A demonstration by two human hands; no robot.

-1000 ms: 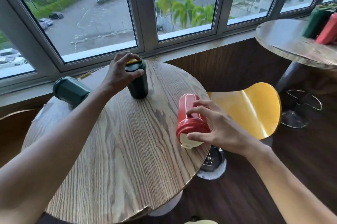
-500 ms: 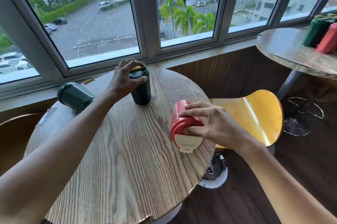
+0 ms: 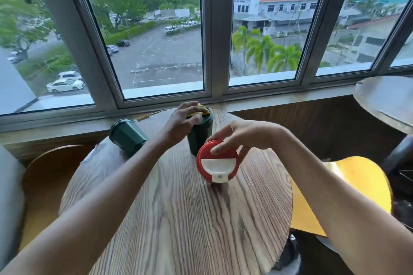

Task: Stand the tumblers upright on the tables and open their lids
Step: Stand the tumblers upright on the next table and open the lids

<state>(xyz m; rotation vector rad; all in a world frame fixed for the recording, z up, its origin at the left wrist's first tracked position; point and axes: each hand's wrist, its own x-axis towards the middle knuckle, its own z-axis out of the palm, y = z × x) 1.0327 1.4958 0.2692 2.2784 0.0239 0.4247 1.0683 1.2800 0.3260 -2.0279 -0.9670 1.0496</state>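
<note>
A red tumbler (image 3: 218, 162) with a white flip lid is lifted off the round wooden table (image 3: 178, 218), its lid end turned toward me. My right hand (image 3: 237, 138) grips it from the far side, fingers on the red rim. Behind it a dark green tumbler (image 3: 200, 133) with a yellow lid stands upright, and my left hand (image 3: 182, 121) is closed over its top. A second dark green tumbler (image 3: 127, 136) lies on its side at the table's far left edge.
A yellow stool seat (image 3: 348, 194) sits to the right of the table and a brown chair (image 3: 49, 169) to the left. Another round table (image 3: 386, 100) is at the far right. A window sill and wooden wall panel run behind.
My right hand has raised the red tumbler from lying on the table and turned its lid toward me. My left hand stays on the upright green tumbler. The view has tilted upward.
</note>
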